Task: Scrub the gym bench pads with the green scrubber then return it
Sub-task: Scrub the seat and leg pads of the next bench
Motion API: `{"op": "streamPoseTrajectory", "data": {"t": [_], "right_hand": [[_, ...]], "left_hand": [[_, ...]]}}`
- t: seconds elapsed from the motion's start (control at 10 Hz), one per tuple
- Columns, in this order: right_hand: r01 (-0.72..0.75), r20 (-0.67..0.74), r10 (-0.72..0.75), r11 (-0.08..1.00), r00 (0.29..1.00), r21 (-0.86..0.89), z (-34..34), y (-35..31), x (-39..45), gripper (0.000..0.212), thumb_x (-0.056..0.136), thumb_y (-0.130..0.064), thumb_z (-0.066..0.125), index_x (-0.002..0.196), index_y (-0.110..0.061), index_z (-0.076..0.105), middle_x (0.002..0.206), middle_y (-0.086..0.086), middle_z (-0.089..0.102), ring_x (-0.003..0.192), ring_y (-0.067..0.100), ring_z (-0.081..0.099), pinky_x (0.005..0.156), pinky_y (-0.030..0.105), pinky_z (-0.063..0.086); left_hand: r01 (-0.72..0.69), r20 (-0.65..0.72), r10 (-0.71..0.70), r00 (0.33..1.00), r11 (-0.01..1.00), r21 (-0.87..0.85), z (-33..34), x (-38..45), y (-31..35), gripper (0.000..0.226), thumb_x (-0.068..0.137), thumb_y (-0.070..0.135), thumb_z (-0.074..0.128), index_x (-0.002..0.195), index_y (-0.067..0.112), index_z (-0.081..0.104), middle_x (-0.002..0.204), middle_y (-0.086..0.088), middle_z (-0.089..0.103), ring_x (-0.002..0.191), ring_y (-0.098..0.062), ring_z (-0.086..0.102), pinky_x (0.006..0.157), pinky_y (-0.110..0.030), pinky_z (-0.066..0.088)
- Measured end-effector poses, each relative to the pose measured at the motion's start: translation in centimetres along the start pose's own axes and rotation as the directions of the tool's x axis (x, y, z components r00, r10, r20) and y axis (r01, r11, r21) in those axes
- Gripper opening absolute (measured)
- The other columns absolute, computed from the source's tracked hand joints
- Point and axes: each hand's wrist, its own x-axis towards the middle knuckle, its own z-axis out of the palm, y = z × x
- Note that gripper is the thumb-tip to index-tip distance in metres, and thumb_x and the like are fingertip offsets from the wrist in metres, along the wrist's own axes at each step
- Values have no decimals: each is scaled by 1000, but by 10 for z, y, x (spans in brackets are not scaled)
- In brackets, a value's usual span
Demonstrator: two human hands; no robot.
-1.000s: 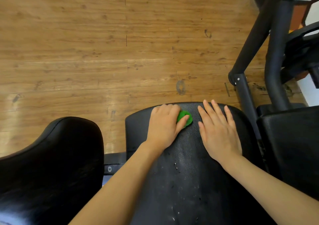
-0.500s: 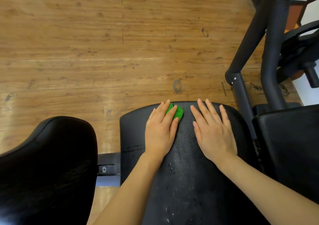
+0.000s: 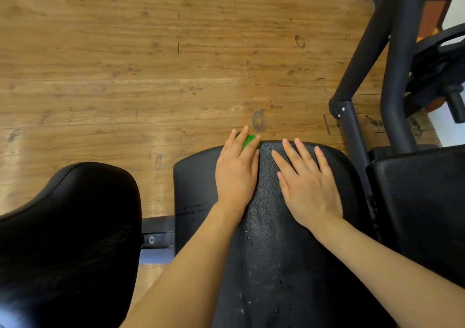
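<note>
The green scrubber (image 3: 251, 140) lies at the far edge of the middle black bench pad (image 3: 264, 264), mostly hidden under my fingers. My left hand (image 3: 236, 174) presses down on it with straight fingers that reach just past the pad's rim. My right hand (image 3: 307, 184) rests flat on the same pad to the right, fingers spread and holding nothing. White specks and droplets dot the pad nearer to me.
A rounded black pad (image 3: 68, 227) sits at the left, joined by a metal bar (image 3: 157, 237). Another black pad (image 3: 422, 201) is at the right. Black machine tubes (image 3: 352, 131) rise at the upper right. Wooden floor (image 3: 151, 63) lies beyond.
My left hand has slid the scrubber away from me to the pad's far edge, and its fingers have straightened over it. My right hand has stayed flat on the pad.
</note>
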Motion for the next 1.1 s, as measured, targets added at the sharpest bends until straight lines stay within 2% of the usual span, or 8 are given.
{"op": "streamPoseTrajectory", "data": {"t": [0.1, 0.3, 0.4, 0.6, 0.7, 0.9, 1.0, 1.1], "right_hand": [[-3, -1, 3, 1000, 1000, 11, 0, 0, 0, 49, 100, -30, 31, 145, -17, 46, 154, 10, 38, 145, 27, 31, 117, 49, 20], [6, -11, -6, 1000, 1000, 22, 0, 0, 1, 49, 100, -30, 32, 144, -17, 47, 153, 10, 39, 144, 28, 32, 117, 49, 22], [6, -28, -5, 1000, 1000, 21, 0, 0, 0, 49, 100, -30, 32, 144, -16, 47, 153, 10, 40, 144, 28, 33, 116, 49, 23], [41, -47, -40, 999, 998, 13, 2, 1, 0, 47, 99, -28, 33, 142, -16, 49, 151, 11, 42, 143, 29, 34, 116, 50, 25], [49, -53, -48, 999, 997, 21, 3, 2, 0, 46, 101, -30, 36, 142, -16, 50, 151, 10, 43, 143, 28, 35, 116, 50, 26], [78, -59, -76, 996, 995, 35, 4, 2, 0, 47, 101, -34, 34, 140, -15, 53, 150, 10, 44, 143, 27, 35, 116, 49, 29], [95, -67, -92, 995, 993, 41, 4, 2, -1, 47, 101, -33, 33, 139, -15, 54, 150, 10, 45, 142, 28, 36, 116, 47, 27], [100, -70, -96, 994, 993, 50, 6, 2, 0, 46, 101, -33, 34, 139, -15, 54, 150, 11, 45, 142, 29, 37, 116, 48, 26]], "left_hand": [[43, 3, -43, 999, 999, -19, -5, -24, 7, 36, 98, 26, 44, 124, 15, 66, 140, -8, 54, 136, -30, 44, 96, -46, 51], [42, 20, -41, 999, 998, -50, -13, -72, 8, 36, 98, 26, 46, 125, 14, 65, 142, -7, 53, 136, -29, 43, 108, -39, 41], [36, 38, -33, 999, 997, -70, -14, -64, 5, 36, 97, 27, 46, 124, 13, 66, 142, -8, 52, 137, -29, 41, 109, -38, 38], [105, 30, -103, 994, 992, -65, -6, 0, -3, 41, 97, 31, 41, 123, 14, 67, 142, -9, 52, 137, -30, 42, 99, -43, 49], [119, 8, -118, 993, 992, -46, -1, 6, -4, 35, 98, 26, 46, 123, 14, 67, 142, -9, 53, 137, -30, 42, 99, -44, 49], [145, -18, -146, 989, 988, -49, 0, -26, 5, 39, 97, 27, 42, 125, 15, 65, 144, -8, 51, 139, -29, 39, 101, -43, 48], [131, 11, -130, 991, 991, -34, -5, -48, 10, 39, 97, 28, 42, 128, 17, 64, 145, -7, 50, 140, -28, 38, 102, -42, 47], [90, 38, -89, 995, 995, -38, -11, -72, 9, 38, 98, 26, 44, 129, 17, 63, 146, -6, 48, 140, -27, 37, 108, -36, 40]]}}
